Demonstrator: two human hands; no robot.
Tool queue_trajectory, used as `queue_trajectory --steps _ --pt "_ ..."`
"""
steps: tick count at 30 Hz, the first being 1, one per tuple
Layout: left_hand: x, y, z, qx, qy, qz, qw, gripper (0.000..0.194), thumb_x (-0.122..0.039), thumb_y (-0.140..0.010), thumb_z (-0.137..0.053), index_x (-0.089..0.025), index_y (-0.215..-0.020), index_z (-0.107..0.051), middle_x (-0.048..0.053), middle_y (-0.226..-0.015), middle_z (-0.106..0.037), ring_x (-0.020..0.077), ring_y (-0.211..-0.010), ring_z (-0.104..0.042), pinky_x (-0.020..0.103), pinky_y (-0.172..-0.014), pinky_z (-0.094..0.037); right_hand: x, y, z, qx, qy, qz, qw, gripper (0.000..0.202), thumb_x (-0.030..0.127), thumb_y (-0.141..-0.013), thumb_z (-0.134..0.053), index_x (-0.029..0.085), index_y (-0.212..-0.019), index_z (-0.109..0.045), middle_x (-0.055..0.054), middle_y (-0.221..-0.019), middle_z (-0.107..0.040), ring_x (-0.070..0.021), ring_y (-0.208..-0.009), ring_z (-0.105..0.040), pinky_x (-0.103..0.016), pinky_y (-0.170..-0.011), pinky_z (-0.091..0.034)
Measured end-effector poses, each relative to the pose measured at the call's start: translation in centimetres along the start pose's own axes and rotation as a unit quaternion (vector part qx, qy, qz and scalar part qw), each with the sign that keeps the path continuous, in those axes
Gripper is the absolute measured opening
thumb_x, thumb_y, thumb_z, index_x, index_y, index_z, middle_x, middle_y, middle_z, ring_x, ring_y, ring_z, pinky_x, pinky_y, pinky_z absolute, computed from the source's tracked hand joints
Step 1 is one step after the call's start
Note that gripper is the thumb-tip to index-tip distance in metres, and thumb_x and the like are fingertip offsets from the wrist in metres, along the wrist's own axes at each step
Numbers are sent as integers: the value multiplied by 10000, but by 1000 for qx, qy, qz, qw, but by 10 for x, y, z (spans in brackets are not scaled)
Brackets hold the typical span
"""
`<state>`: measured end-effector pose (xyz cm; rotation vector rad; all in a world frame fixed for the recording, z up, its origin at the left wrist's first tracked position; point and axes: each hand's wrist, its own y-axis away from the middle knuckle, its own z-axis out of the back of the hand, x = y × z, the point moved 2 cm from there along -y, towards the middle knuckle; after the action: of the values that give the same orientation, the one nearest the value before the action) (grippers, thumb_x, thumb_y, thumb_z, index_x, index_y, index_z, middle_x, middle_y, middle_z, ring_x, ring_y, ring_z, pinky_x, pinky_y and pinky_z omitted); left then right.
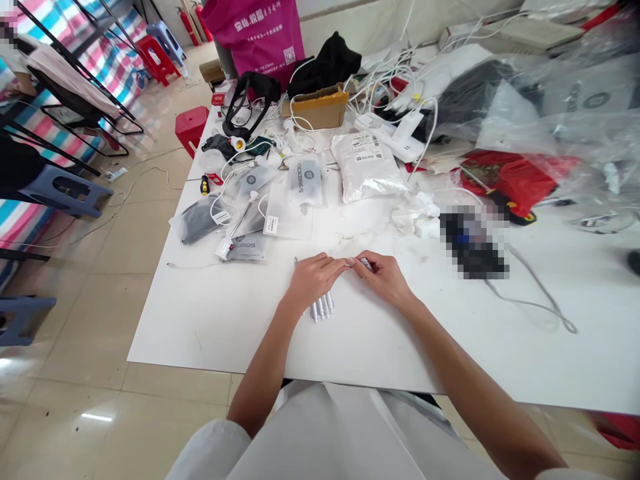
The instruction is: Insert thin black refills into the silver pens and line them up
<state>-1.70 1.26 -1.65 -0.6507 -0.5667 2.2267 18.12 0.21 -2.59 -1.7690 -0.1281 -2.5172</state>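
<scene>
My left hand [314, 279] is bent over a small row of slim silver tubes [321, 309] lying on the white table [210, 320]. Its fingers are pressed together, and their tips meet those of my right hand [384, 275]. What the left fingertips pinch, if anything, is hidden. My right hand is closed around a small silver tube-like piece [367, 265], of which only a bit shows between thumb and fingers. A narrow metal end [295, 261] sticks out just past the left knuckles.
Grey pouches in clear bags [306, 180], a white padded parcel [367, 167] and tangled white cables lie beyond my hands. A power strip [400, 137], plastic wrapping [545, 113] and a screwdriver [510, 207] are to the right. A blurred dark object [473, 243] has a grey cable.
</scene>
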Motion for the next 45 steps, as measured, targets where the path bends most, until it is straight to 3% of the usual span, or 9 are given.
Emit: queue_trajectory --steps 6,11,15,27,33,38,45 --pt "-1 -2 2 -7 30 25 999 187 -330 -1110 -582 -216 -1100 -730 -1 -839 -798 140 -678 -649 297 -625 -476 3 -2 4 -43 -103 -7 994 547 717 -1021 -545 227 -904 -757 -14 -703 -587 -162 -660 -512 -324 -629 -423" --pt "0 -2 3 -6 31 47 998 221 -359 -1117 -567 -227 -1054 -732 -12 -735 -754 144 -648 -649 304 -599 -459 -2 -10 9 -120 -223 -11 967 525 747 -978 -602 262 -897 -785 -32 -774 -580 -178 -728 -542 -338 -667 -487" --pt "-2 -3 2 8 33 47 998 260 -368 -1130 -535 -221 -1058 -737 -3 -736 -754 142 -661 -651 301 -601 -449 -6 -15 8 -105 -322 -47 940 529 765 -923 -671 250 -860 -771 -28 -801 -570 -152 -690 -527 -334 -640 -502" --pt "-3 -2 1 12 47 38 998 232 -349 -1124 -554 -208 -1076 -733 5 -834 -805 139 -681 -668 300 -631 -478 -7 -18 11 -110 -391 -71 911 570 841 -919 -584 284 -914 -709 -9 -818 -500 -146 -684 -504 -308 -593 -507" --pt "-11 -1 -6 44 53 39 997 290 -376 -1132 -523 -207 -1050 -745 13 -747 -759 153 -694 -681 299 -657 -484 -2 -19 6 -109 -424 -62 897 595 872 -912 -546 290 -920 -668 10 -781 -426 -145 -663 -464 -299 -575 -479" --pt "-17 0 -11 71 48 38 996 327 -394 -1141 -493 -219 -1039 -750 19 -729 -740 161 -714 -695 308 -635 -461 -1 -18 3 -104 -415 -61 902 639 911 -910 -462 298 -902 -643 8 -764 -403 -166 -661 -455 -321 -569 -471" --pt "-17 1 -13 68 50 39 996 302 -378 -1135 -513 -213 -1042 -748 14 -743 -753 158 -709 -695 309 -641 -469 -1 -17 3 -107 -447 -74 885 604 882 -925 -495 295 -927 -638 10 -773 -391 -159 -658 -444 -312 -563 -467"
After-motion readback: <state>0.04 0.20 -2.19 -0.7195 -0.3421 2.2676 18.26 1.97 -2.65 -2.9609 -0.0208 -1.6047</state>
